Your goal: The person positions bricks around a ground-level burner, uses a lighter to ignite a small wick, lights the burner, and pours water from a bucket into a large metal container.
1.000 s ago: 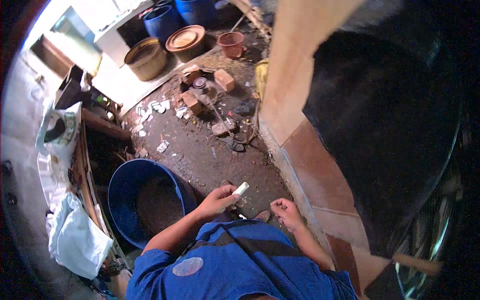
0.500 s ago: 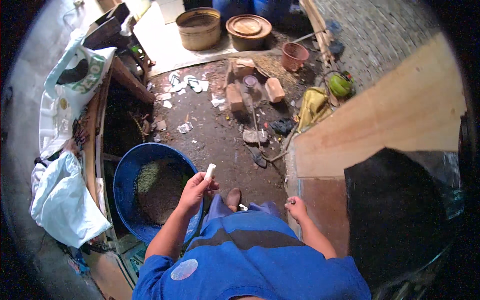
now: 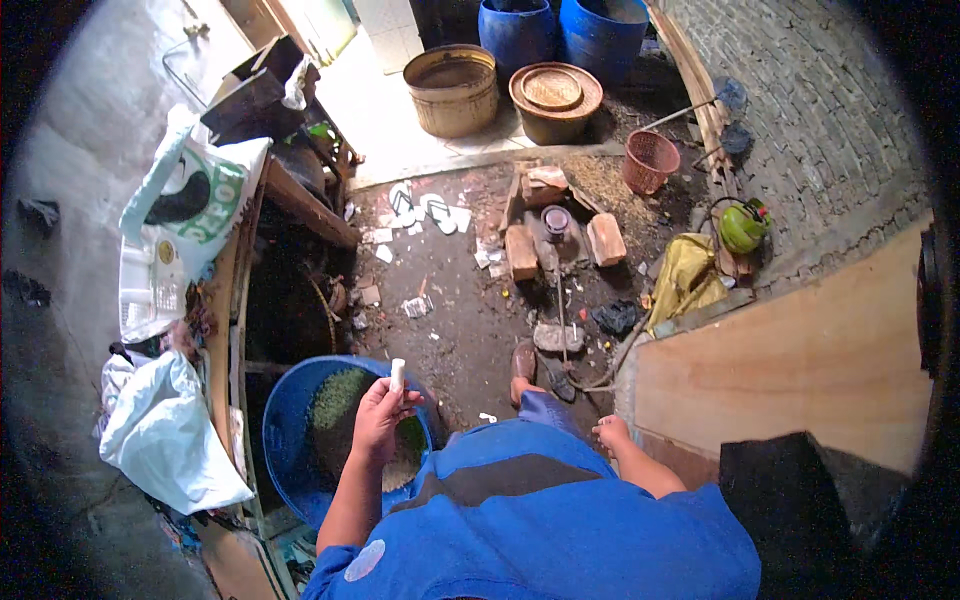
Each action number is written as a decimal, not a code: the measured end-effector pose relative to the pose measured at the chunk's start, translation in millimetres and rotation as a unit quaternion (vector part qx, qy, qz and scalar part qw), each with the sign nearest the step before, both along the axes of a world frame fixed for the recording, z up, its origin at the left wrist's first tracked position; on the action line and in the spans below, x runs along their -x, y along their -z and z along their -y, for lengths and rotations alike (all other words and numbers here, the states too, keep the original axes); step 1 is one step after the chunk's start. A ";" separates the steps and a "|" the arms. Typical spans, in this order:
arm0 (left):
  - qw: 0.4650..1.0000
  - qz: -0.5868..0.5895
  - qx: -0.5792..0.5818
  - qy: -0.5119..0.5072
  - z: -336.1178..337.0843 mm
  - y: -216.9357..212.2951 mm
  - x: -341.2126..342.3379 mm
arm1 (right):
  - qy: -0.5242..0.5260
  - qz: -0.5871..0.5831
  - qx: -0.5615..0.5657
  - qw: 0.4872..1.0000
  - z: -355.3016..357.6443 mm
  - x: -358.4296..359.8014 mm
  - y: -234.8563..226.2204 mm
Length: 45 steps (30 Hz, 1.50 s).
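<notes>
My left hand (image 3: 376,422) is closed round a short white cylinder (image 3: 398,375), which sticks up out of the fingers. It hangs over the right part of a big round blue tub (image 3: 283,392) with greenish, grainy matter (image 3: 337,405) inside. My right hand (image 3: 614,435) is low at my right side, its fingers curled; whatever they hold is hidden. Ahead on the dirt floor, a round gas burner (image 3: 556,222) stands among reddish bricks (image 3: 606,239). One of my brown shoes (image 3: 524,368) is planted just short of it, beside a grey stone (image 3: 558,337).
A green gas cylinder (image 3: 742,228) and yellow sack (image 3: 688,280) lie right, beyond a wooden panel (image 3: 780,345). White sandals (image 3: 437,212), a red basket (image 3: 651,161), a beige tub (image 3: 452,100) and blue drums (image 3: 603,40) are farther off. A bench with a white sack (image 3: 170,435) runs along the left.
The view has shifted, so the burner and tub sit lower and further right. One shoe has stepped forward. A small dark thing seen in my right hand before no longer shows.
</notes>
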<state>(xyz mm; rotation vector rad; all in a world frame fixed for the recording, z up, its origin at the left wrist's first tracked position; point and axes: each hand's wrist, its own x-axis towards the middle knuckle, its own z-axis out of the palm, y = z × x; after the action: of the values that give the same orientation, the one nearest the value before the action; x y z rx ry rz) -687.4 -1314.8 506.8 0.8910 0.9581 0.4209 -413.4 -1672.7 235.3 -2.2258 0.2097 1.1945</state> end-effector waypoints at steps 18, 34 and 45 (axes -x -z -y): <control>0.992 -0.020 -0.018 0.126 -166.9 -24.9 -217.8 | 0.197 -0.048 -0.098 0.974 -177.9 -155.1 -27.0; 0.903 -0.028 -0.035 0.428 -414.2 45.1 -399.5 | 0.469 0.067 0.086 0.876 -259.2 22.9 2.7; 0.890 -0.147 0.016 0.431 -441.2 84.2 -386.1 | 0.472 0.024 0.022 0.881 -359.0 18.5 -30.7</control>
<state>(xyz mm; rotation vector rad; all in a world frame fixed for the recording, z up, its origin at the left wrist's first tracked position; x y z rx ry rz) -301.2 -873.5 422.6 1.2691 0.7387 -0.5063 -431.9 -1313.7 266.0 -1.7687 1.1521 0.5735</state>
